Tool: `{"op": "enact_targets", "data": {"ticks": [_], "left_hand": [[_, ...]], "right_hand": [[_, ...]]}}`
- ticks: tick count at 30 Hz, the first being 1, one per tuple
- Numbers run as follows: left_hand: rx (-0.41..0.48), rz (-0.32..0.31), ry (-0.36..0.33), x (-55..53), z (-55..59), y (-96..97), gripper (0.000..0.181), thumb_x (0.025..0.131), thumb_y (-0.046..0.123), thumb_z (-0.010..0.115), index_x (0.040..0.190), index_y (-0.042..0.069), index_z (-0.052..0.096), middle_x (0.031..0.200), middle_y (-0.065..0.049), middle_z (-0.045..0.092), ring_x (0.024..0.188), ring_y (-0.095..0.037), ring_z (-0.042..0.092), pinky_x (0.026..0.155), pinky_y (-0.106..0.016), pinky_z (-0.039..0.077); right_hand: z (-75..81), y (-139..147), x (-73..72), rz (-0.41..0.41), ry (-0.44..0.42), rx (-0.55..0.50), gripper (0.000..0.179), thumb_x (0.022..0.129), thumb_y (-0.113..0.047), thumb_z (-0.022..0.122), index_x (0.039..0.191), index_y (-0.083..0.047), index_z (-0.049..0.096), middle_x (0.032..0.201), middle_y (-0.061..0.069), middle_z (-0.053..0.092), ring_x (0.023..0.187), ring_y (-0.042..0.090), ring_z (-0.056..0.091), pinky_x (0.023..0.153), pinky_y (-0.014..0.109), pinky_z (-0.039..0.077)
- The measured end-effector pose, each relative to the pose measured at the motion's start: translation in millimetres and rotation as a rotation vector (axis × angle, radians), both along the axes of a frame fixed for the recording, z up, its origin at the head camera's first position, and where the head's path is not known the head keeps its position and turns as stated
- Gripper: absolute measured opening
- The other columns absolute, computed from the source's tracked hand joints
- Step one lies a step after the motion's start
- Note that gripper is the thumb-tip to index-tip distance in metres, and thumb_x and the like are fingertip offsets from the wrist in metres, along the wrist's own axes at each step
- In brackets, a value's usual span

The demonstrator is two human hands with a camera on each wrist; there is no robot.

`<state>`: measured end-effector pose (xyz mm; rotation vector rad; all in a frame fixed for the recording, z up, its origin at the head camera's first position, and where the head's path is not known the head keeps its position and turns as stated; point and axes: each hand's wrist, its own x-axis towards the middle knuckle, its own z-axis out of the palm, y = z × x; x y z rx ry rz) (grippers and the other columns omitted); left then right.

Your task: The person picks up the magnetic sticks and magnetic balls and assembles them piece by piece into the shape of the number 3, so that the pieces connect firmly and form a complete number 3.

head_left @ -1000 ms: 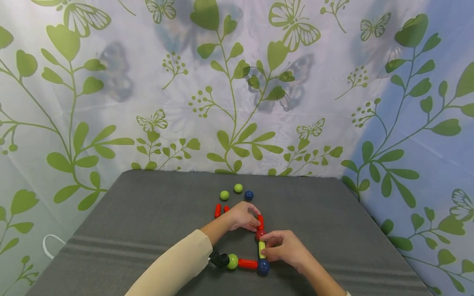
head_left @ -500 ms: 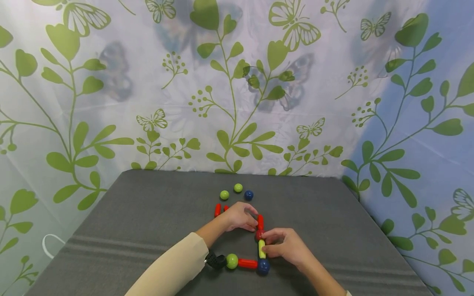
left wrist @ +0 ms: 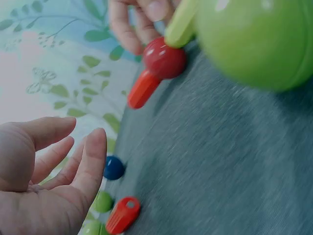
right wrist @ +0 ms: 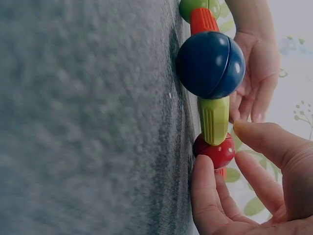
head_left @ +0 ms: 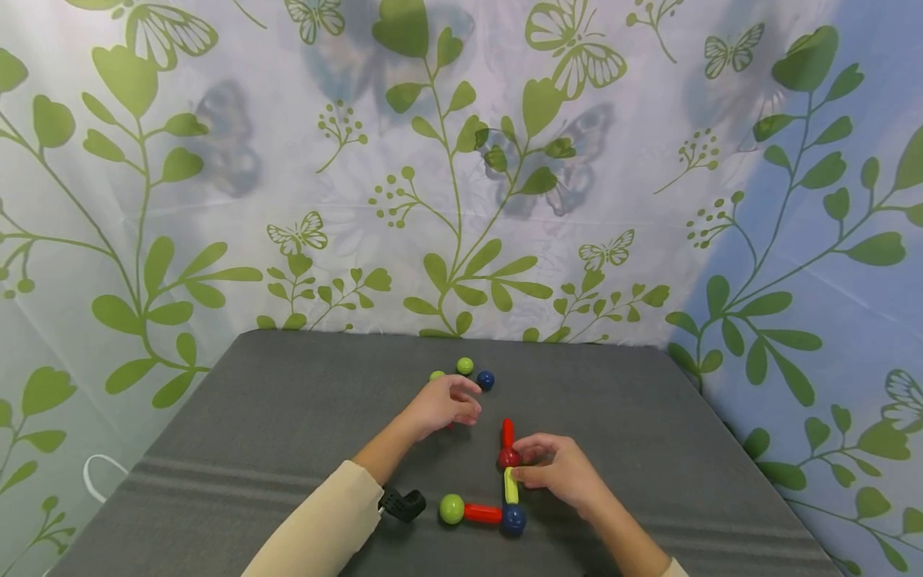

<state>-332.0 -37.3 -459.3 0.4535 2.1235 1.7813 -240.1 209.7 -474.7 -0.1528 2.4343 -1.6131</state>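
Observation:
My left hand (head_left: 441, 405) hovers over the loose pieces at the back, thumb and fingers apart with nothing between them. A loose red rod (left wrist: 123, 215) lies just past its fingertips in the left wrist view; the hand mostly hides the red rods in the head view. My right hand (head_left: 558, 469) has its fingertips on both sides of a red ball (right wrist: 217, 151), thumb beside the yellow-green rod (right wrist: 215, 120). That rod joins the red ball to a blue ball (head_left: 513, 519). A red rod (head_left: 508, 433) sticks out from the red ball's far side.
Another red rod (head_left: 482, 514) links the blue ball to a green ball (head_left: 452, 509) at the front. Farther back lie a loose blue ball (head_left: 486, 381) and two green balls (head_left: 465, 366). A patterned curtain (head_left: 461, 200) hangs behind the grey table (head_left: 324, 401).
My left hand has let go of the red rod beyond the red ball and moved left and back to the loose pieces. My right hand has shifted slightly forward onto the red ball.

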Motion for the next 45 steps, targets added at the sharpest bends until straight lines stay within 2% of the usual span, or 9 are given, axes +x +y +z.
{"op": "enact_targets", "data": {"ticks": [4, 9, 17, 20, 24, 27, 32, 36, 45], "left_hand": [[-0.046, 0.044, 0.098, -9.0, 1.1, -14.8, 0.03, 0.096, 0.006, 0.069, 0.125, -0.001, 0.064, 0.109, -0.025, 0.073, 0.09, -0.032, 0.076, 0.086, -0.044, 0.061], [-0.12, 0.129, 0.191, -21.3, 1.7, -33.6, 0.023, 0.096, 0.009, 0.071, 0.119, 0.005, 0.069, 0.103, -0.014, 0.075, 0.087, -0.032, 0.075, 0.083, -0.043, 0.061], [-0.261, 0.25, 0.319, -41.5, -5.2, -58.5, 0.023, 0.096, 0.012, 0.072, 0.117, 0.003, 0.071, 0.101, -0.008, 0.074, 0.084, -0.024, 0.07, 0.074, -0.031, 0.056], [-0.278, 0.273, 0.328, -46.7, -9.8, -63.6, 0.025, 0.095, 0.014, 0.073, 0.118, 0.004, 0.073, 0.106, -0.007, 0.074, 0.091, -0.022, 0.068, 0.079, -0.032, 0.056], [-0.297, 0.269, 0.337, -53.9, -17.0, -66.2, 0.025, 0.095, 0.015, 0.074, 0.118, 0.005, 0.074, 0.109, -0.007, 0.074, 0.1, -0.021, 0.067, 0.088, -0.038, 0.057], [-0.325, 0.244, 0.341, -59.5, -21.2, -64.9, 0.027, 0.095, 0.015, 0.074, 0.121, 0.006, 0.073, 0.115, -0.008, 0.073, 0.106, -0.024, 0.067, 0.093, -0.042, 0.056], [-0.336, 0.188, 0.305, -65.4, -24.1, -59.7, 0.033, 0.094, 0.013, 0.074, 0.126, 0.007, 0.071, 0.124, -0.01, 0.071, 0.117, -0.028, 0.065, 0.1, -0.046, 0.053], [-0.33, 0.165, 0.27, -67.6, -24.6, -56.0, 0.036, 0.093, 0.011, 0.075, 0.128, 0.005, 0.07, 0.124, -0.01, 0.071, 0.117, -0.028, 0.065, 0.1, -0.046, 0.053], [-0.353, 0.183, 0.23, -70.2, -28.0, -53.3, 0.033, 0.092, 0.011, 0.077, 0.124, 0.008, 0.072, 0.118, -0.01, 0.072, 0.112, -0.026, 0.066, 0.097, -0.043, 0.054]], "right_hand": [[1.0, -0.9, -3.9, 0.004, -0.013, 0.018, 0.045, 0.079, -0.015, 0.088, 0.12, -0.004, 0.072, 0.109, 0.013, 0.073, 0.083, 0.02, 0.071, 0.072, 0.035, 0.062], [3.0, -2.7, -7.3, 0.012, -0.05, 0.049, 0.047, 0.079, -0.017, 0.089, 0.122, -0.008, 0.072, 0.112, 0.01, 0.072, 0.086, 0.018, 0.07, 0.074, 0.034, 0.061], [5.6, -3.5, -9.1, 0.038, -0.061, 0.038, 0.048, 0.08, -0.013, 0.086, 0.125, -0.005, 0.07, 0.113, 0.012, 0.071, 0.087, 0.018, 0.069, 0.074, 0.035, 0.061], [5.1, -3.2, -10.7, 0.049, -0.057, 0.02, 0.048, 0.081, -0.012, 0.085, 0.125, -0.002, 0.07, 0.111, 0.013, 0.07, 0.086, 0.018, 0.07, 0.074, 0.035, 0.062], [4.0, -3.1, -13.4, 0.049, -0.052, 0.019, 0.047, 0.08, -0.012, 0.086, 0.124, -0.001, 0.07, 0.108, 0.012, 0.071, 0.086, 0.018, 0.07, 0.074, 0.035, 0.062], [4.8, -3.3, -14.0, 0.037, -0.055, 0.034, 0.047, 0.08, -0.012, 0.086, 0.123, -0.002, 0.071, 0.107, 0.011, 0.072, 0.087, 0.018, 0.07, 0.074, 0.035, 0.062], [6.2, -3.8, -12.6, 0.031, -0.06, 0.046, 0.047, 0.08, -0.012, 0.086, 0.123, -0.003, 0.071, 0.108, 0.011, 0.072, 0.087, 0.018, 0.069, 0.075, 0.035, 0.062], [5.4, -4.3, -12.3, 0.035, -0.055, 0.042, 0.048, 0.08, -0.012, 0.086, 0.124, -0.004, 0.07, 0.108, 0.012, 0.072, 0.086, 0.019, 0.069, 0.074, 0.036, 0.061], [4.9, -5.4, -12.9, 0.038, -0.048, 0.026, 0.049, 0.08, -0.012, 0.086, 0.125, -0.004, 0.07, 0.109, 0.014, 0.072, 0.085, 0.019, 0.071, 0.074, 0.036, 0.062]]}}
